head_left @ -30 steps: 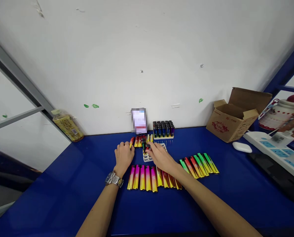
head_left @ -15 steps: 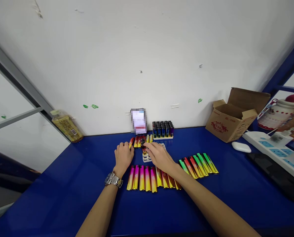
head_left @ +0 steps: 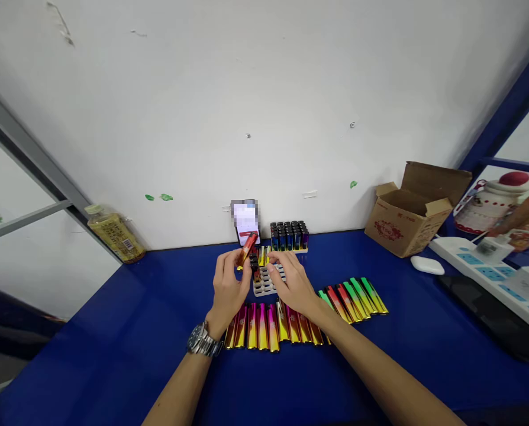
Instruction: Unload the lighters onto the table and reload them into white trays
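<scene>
A red and gold lighter (head_left: 247,247) is pinched in my left hand (head_left: 229,285), tilted and raised off the table. My right hand (head_left: 293,284) hovers over the right side of a white lighter tray (head_left: 265,290); its fingers are apart with nothing visible between them. A few dark-topped lighters (head_left: 254,261) stand at the tray's left end, between my hands, and other holes in it show bare. Just behind the tray lie more gold lighters (head_left: 264,255), partly hidden by my fingers. In front of it runs a row of pink and gold lighters (head_left: 262,328).
Green, red and gold lighters (head_left: 355,299) lie to the right. A full tray of blue lighters (head_left: 291,236) stands by the wall beside a phone (head_left: 245,219). Farther right are a cardboard box (head_left: 406,219), a white case (head_left: 427,265) and a power strip (head_left: 490,272). A bottle (head_left: 116,234) stands left.
My left hand has picked up the red lighter from the table and lifted it toward the tray. My right hand has drawn back slightly from the standing lighters, uncovering more tray holes.
</scene>
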{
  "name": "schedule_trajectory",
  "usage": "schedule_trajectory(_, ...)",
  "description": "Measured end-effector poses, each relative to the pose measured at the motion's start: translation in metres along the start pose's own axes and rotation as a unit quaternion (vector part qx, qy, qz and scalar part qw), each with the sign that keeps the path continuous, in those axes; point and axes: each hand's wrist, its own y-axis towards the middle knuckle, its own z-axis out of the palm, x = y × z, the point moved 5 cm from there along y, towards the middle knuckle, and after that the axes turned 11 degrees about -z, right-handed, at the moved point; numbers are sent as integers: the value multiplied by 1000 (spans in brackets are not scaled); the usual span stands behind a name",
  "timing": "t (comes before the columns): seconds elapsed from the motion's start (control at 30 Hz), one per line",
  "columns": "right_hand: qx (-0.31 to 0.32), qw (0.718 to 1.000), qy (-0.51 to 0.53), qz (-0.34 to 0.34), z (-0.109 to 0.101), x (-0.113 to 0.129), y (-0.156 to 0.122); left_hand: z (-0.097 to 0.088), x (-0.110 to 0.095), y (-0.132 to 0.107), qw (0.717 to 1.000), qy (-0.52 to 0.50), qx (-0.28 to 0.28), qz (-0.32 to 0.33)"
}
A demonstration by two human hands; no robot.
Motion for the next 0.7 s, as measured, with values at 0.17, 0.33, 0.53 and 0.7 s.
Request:
schedule_trajectory(0.17,-18,996,83,24,-3,8,4,3,-33,-14,991,-56,49,107)
schedule_trajectory(0.33,-73,977,184,82,-3,-1,1,11,-37,-18,985,-76,116,100)
schedule_trajectory(0.53,-118,942,290,119,-1,-19,-6,9,-20,-14,991,-51,106,59)
schedule_trajectory(0.7,-110,921,325,183,1,-29,-9,11,5,-8,992,-32,119,-8)
